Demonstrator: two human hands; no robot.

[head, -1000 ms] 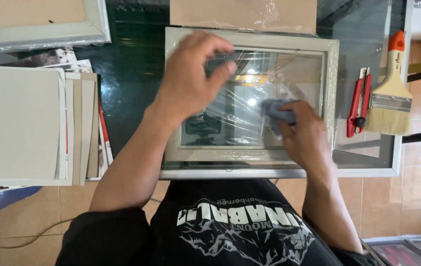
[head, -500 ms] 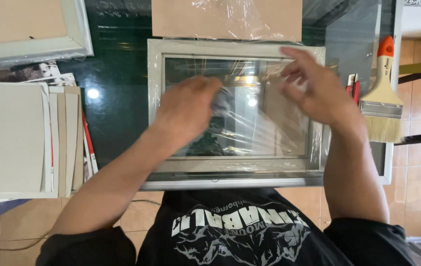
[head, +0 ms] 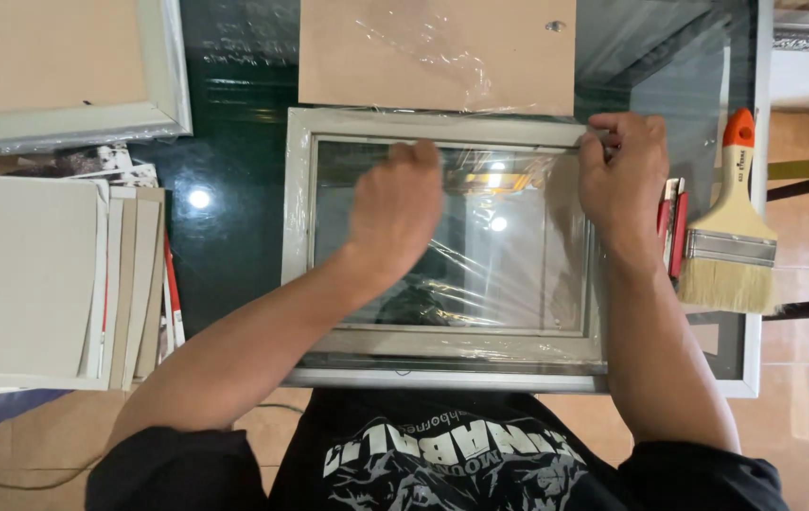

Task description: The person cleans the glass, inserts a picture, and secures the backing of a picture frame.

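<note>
Frame (head: 442, 246) lies flat mid-table, w/ clear film (head: 509, 255) stretched over its glass. Left hand (head: 395, 208) rests on the film near the top centre, fingers curled together, pressing flat, nothing gripped. Right hand (head: 622, 175) is at the frame's top-right corner, fingers pinched shut on the film edge there.

Change vs half a sec ago: right hand was spread over the right part of the glass, now it's up at the corner; left has slid from lower centre toward the top rail. Reads as film being pulled taut and smoothed toward the far edge; wrinkles remain lower right.

Edges & room: board (head: 438, 52) touches the frame's far rail, so no slack upward. Right of the frame, just beside the right hand, a red cutter (head: 677, 232), then a brush (head: 731, 237) w/ orange handle; tight there. Left side has an open strip of dark table (head: 225, 237), then a stack of boards (head: 35, 279). A second frame (head: 64, 66) sits top left, well apart. Near rail is close to the table edge & the person's body.
</note>
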